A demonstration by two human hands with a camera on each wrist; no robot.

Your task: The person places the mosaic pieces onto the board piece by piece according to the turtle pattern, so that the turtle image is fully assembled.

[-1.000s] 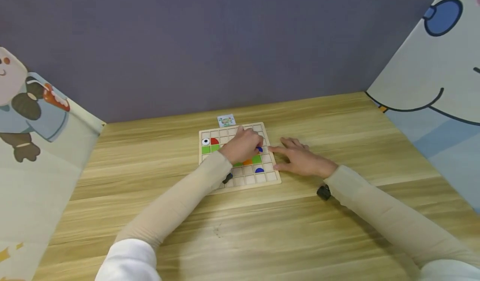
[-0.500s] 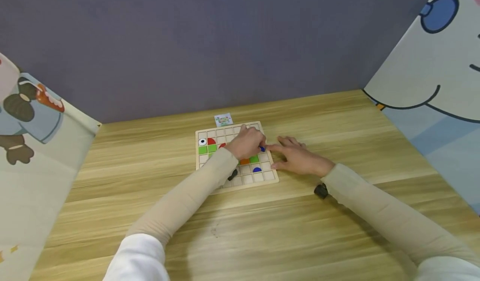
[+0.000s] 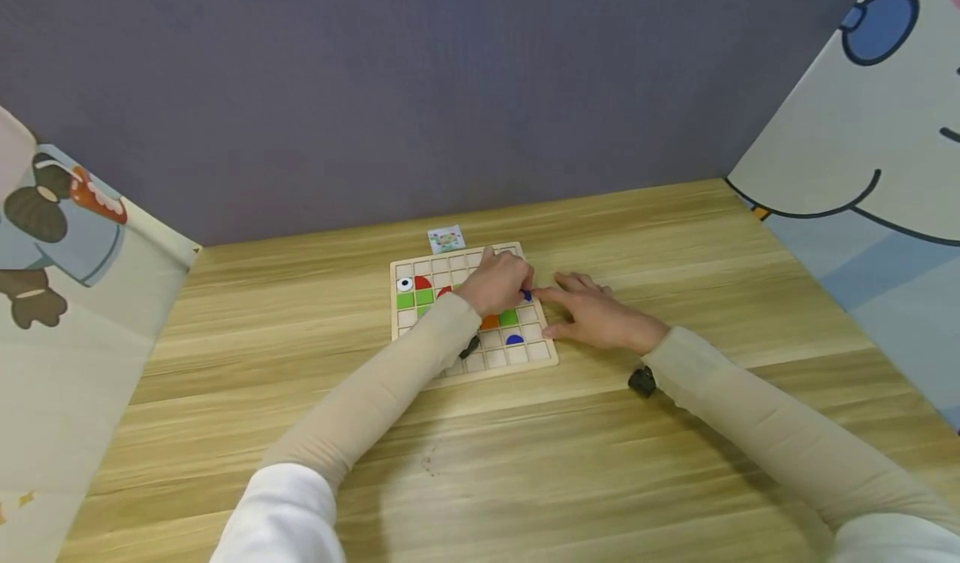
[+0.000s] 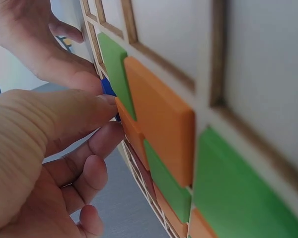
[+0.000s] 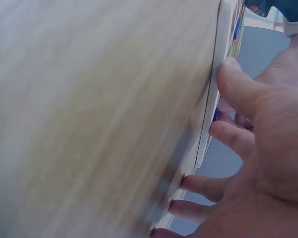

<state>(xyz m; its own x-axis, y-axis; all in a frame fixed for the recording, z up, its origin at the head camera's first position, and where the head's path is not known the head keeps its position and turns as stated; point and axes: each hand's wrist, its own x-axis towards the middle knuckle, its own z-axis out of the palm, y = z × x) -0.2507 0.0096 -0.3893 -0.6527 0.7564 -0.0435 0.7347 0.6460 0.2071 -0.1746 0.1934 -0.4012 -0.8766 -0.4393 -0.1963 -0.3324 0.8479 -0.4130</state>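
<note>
A wooden grid board (image 3: 472, 373) lies on the table, with coloured tiles set in its cells. My left hand (image 3: 495, 284) reaches over it and pinches a small blue tile (image 4: 108, 88) between thumb and fingers at the right side. Beside that edge, my right hand (image 3: 596, 316) has its fingers extended; the index fingertip meets the blue tile in the left wrist view, and the thumb rests at the board's rim (image 5: 216, 74). Orange tiles (image 4: 161, 119) and green tiles (image 4: 238, 183) sit next to the pinch. My left hand and forearm hide the board's middle.
Behind the board lies a small printed card (image 3: 446, 238). A white eye tile (image 3: 405, 284), a red tile (image 3: 423, 282) and another blue tile (image 3: 514, 339) occupy other cells. A grey wall (image 3: 465, 96) rises at the table's back.
My left hand has shifted slightly to the right with the blue tile, toward the right index fingertip. My right hand stays at the board's edge. The head view has shifted a little.
</note>
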